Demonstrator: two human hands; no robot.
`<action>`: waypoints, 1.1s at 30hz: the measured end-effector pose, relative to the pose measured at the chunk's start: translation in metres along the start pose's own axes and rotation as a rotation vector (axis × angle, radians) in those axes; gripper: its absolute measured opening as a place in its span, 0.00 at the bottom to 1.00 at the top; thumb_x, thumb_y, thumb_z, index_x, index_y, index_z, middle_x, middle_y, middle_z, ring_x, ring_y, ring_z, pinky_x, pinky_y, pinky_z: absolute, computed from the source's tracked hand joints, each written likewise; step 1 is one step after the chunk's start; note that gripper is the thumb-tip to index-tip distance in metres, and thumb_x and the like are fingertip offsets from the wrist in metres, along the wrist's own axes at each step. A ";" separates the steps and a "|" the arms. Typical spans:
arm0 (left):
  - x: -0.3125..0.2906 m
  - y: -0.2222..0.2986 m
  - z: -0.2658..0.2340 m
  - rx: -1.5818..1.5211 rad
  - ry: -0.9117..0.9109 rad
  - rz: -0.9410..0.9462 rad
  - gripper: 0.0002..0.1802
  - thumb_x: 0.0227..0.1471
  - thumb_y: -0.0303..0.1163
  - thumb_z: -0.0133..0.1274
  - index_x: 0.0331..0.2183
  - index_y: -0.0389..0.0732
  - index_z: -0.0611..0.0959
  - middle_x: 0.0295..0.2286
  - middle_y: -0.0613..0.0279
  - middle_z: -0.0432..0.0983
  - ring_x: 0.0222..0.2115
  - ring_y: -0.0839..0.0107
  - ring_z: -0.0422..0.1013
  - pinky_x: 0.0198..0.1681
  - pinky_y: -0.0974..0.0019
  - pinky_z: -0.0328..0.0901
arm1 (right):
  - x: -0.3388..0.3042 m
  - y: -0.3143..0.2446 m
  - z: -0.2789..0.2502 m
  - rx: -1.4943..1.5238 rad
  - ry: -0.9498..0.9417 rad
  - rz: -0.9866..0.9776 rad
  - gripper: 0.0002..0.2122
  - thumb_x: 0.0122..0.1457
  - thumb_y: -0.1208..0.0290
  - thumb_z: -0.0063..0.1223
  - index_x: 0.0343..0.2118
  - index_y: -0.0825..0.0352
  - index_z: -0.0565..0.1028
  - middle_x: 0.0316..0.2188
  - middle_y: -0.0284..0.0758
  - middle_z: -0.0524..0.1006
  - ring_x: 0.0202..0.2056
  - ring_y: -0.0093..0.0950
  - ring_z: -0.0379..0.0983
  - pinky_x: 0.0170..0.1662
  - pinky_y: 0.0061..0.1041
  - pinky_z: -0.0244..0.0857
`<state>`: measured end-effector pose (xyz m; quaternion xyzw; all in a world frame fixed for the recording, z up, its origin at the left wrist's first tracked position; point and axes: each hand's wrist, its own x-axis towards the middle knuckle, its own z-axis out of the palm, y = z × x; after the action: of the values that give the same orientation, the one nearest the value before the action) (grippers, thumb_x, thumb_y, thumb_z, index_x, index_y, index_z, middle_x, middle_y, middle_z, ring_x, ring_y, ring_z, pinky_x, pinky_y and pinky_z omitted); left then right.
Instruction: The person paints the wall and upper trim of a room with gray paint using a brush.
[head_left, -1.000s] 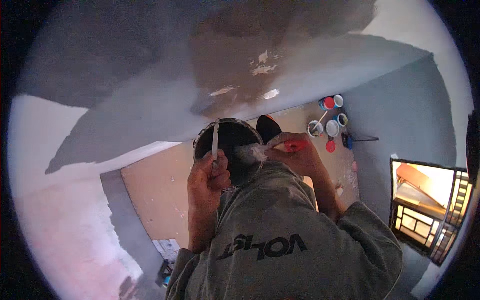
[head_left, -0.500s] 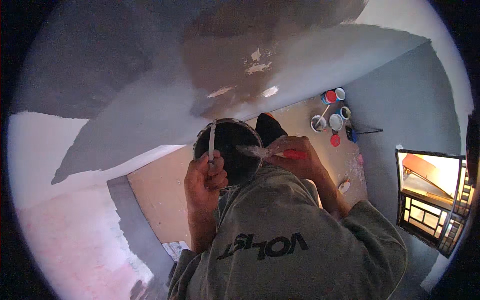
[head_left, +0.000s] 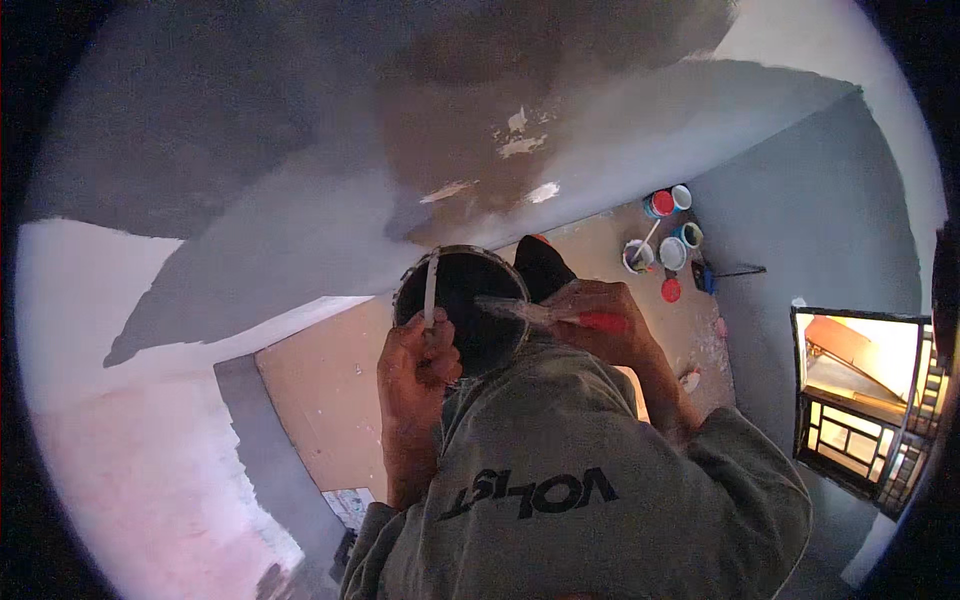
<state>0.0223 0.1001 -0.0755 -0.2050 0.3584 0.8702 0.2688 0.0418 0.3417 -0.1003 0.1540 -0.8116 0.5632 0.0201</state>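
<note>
My left hand (head_left: 418, 352) is closed around a pale, narrow strip that looks like the handle of a paint bucket (head_left: 470, 366). The bucket's inside is dark, and its rim is smeared with paint. Pinched in my right hand (head_left: 606, 322) is a paintbrush (head_left: 535, 312) with a red handle. Its bristles point left across the bucket's opening, near the right part of the rim. I cannot tell whether the bristles touch paint. A dark shoe (head_left: 541, 268) shows just beyond the bucket.
Ahead stands a partly painted grey wall (head_left: 290, 220) with pale bare patches. Several paint tubs (head_left: 672, 254) stand on the floor at the right, one with a stick in it, near a red lid (head_left: 671, 290). A framed window (head_left: 862, 395) is at far right. Brown board (head_left: 320, 400) covers floor on the left.
The bucket and both hands have shifted slightly right and toward me in the picture. The brush still lies across the bucket's opening, and both grips are kept.
</note>
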 end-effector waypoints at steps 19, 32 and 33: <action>0.003 -0.002 0.001 -0.035 -0.040 -0.041 0.15 0.50 0.38 0.38 0.33 0.36 0.70 0.16 0.71 0.55 0.11 0.83 0.46 0.13 0.76 0.43 | -0.020 0.018 -0.006 -0.015 -0.135 0.016 0.09 0.42 0.74 0.58 0.29 0.63 0.76 0.29 0.36 0.75 0.34 0.32 0.72 0.38 0.27 0.66; -0.001 -0.002 0.008 0.074 0.040 -0.028 0.16 0.49 0.40 0.40 0.34 0.37 0.70 0.15 0.73 0.54 0.11 0.83 0.46 0.15 0.77 0.44 | -0.014 0.021 -0.009 0.201 -0.132 0.031 0.09 0.41 0.76 0.59 0.28 0.67 0.76 0.30 0.36 0.76 0.34 0.30 0.72 0.39 0.26 0.65; -0.001 -0.003 0.006 0.072 0.039 -0.022 0.16 0.49 0.40 0.40 0.34 0.37 0.70 0.15 0.73 0.54 0.11 0.83 0.46 0.15 0.77 0.44 | -0.013 0.020 -0.009 0.160 -0.154 0.005 0.09 0.41 0.76 0.60 0.29 0.67 0.76 0.31 0.37 0.76 0.35 0.30 0.72 0.40 0.26 0.65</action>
<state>0.0240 0.1055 -0.0725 -0.2160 0.3923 0.8497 0.2784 0.0471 0.3593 -0.1181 0.1959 -0.7636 0.6127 -0.0558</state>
